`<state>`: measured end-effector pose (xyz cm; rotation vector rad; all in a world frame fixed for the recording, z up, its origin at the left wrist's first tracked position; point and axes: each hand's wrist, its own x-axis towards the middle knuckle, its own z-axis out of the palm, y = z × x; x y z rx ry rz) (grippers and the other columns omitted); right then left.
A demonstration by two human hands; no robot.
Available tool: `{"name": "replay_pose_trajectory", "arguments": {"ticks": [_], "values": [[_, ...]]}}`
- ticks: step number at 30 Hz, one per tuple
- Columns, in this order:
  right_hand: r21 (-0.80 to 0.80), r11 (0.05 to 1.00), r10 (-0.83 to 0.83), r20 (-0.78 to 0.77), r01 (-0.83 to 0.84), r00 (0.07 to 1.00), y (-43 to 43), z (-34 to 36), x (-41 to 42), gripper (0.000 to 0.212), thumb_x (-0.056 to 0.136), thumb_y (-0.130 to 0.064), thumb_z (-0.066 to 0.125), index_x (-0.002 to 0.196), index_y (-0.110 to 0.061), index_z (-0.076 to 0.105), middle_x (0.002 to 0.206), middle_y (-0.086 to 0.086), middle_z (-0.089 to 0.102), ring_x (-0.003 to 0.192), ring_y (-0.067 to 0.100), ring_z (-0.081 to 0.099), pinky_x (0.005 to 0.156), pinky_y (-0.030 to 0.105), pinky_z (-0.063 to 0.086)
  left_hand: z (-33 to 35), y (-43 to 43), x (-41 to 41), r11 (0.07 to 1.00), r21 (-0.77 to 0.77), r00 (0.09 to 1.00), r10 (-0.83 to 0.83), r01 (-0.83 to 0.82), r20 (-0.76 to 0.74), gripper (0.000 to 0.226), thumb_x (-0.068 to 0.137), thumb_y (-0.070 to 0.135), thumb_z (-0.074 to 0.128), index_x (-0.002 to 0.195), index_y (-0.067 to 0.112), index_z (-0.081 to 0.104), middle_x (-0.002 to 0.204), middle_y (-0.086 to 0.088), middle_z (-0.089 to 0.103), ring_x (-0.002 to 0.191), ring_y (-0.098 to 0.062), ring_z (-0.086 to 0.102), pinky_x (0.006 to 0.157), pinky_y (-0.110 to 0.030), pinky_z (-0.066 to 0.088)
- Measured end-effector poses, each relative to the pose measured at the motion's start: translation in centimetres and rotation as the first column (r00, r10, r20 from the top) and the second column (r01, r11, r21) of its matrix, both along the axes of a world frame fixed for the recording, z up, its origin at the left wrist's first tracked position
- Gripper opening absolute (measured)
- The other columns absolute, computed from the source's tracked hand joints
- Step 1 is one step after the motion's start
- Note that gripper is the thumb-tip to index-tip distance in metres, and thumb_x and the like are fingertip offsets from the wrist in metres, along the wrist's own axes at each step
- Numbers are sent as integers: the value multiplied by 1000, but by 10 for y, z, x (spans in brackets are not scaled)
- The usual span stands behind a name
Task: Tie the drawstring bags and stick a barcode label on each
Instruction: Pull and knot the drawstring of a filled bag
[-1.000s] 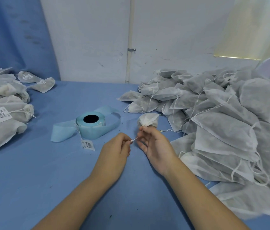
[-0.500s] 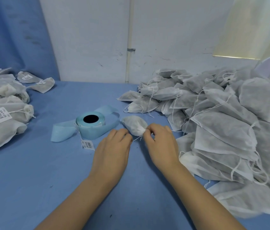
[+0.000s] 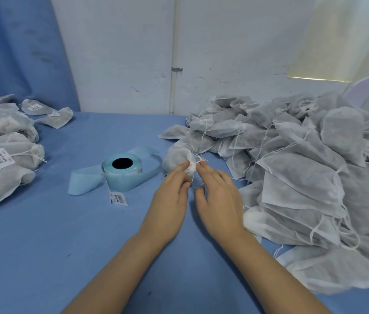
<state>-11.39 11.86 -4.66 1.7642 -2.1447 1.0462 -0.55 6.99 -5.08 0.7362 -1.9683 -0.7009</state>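
Note:
A small grey drawstring bag (image 3: pixel 175 157) lies on the blue table just right of the label roll. My left hand (image 3: pixel 171 193) pinches its gathered white neck between thumb and fingertips. My right hand (image 3: pixel 218 196) is beside it, fingers extended, with the white drawstring looped over a fingertip. A light-blue roll of barcode labels (image 3: pixel 122 172) sits left of the bag, its backing strip trailing out, and one barcode label (image 3: pixel 118 198) hangs off its front.
A big heap of untied grey bags (image 3: pixel 303 168) covers the right side of the table. Tied, labelled bags (image 3: pixel 2 155) are piled at the left edge. A white wall with a pipe (image 3: pixel 174 64) stands behind.
The bag has tipped over to the left and now lies on the table. Both hands moved forward, the left from the string to the bag's neck, the right fingers straightening with the string.

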Motion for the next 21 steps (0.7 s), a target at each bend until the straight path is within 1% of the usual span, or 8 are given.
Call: {"name": "replay_pose_trajectory", "arguments": {"ticks": [3,6,9,12,14,17,19,21], "values": [[-48,999,-10,50,12,999,2,-4,-2,54,87,-5,50,139,-18,49,147,-10,44,122,13,42,95,30,40,2,4,-6,996,87,998,-28,32,-48,22,96,0,44,101,18,56,119,15,53,98,13,48,84,0,33],[-106,994,15,120,-2,993,2,-7,-3,51,88,-6,48,137,-20,52,143,-12,48,117,8,40,88,19,35,0,4,-6,987,153,998,-38,45,-44,25,97,4,45,93,28,52,103,14,61,85,4,54,75,-5,36],[-238,970,97,194,-49,976,1,-8,-3,41,86,-12,47,122,-16,66,121,-9,65,104,12,50,85,9,32,-5,2,0,979,196,998,-62,63,-12,24,99,11,45,87,30,51,86,7,64,77,0,55,67,-8,38],[-334,942,136,288,-33,948,0,-10,-4,31,85,-9,53,107,-18,73,97,-25,63,94,2,49,85,2,32,-6,1,2,969,237,998,-63,66,-19,18,100,15,43,86,23,50,78,-1,64,64,-4,54,62,-14,39],[-357,934,139,358,-2,923,-2,-11,-5,28,86,-4,60,101,-23,74,90,-34,59,90,0,50,82,4,35,-7,3,3,966,247,997,-74,75,-14,16,101,18,41,89,24,50,75,5,65,60,3,55,59,-10,38],[-357,934,164,491,26,855,-2,-8,-4,35,84,-7,69,87,-42,69,76,-36,63,86,10,58,80,15,44,-9,5,4,976,208,994,-85,69,67,22,101,28,39,85,42,45,72,6,65,65,4,56,59,-9,37],[-330,942,170,605,51,778,-2,-7,-4,36,82,-10,73,81,-46,68,78,-29,67,85,14,62,79,20,47,-10,6,4,979,194,992,-84,64,95,27,101,33,37,84,52,42,70,5,65,68,3,57,61,-12,38],[-308,949,180,692,60,700,-3,-4,-6,27,80,-13,75,80,-40,72,82,-16,72,84,11,66,79,20,49,-9,6,4,978,202,997,-69,60,39,28,102,32,37,85,53,43,67,4,66,70,5,60,64,-11,40]]}}
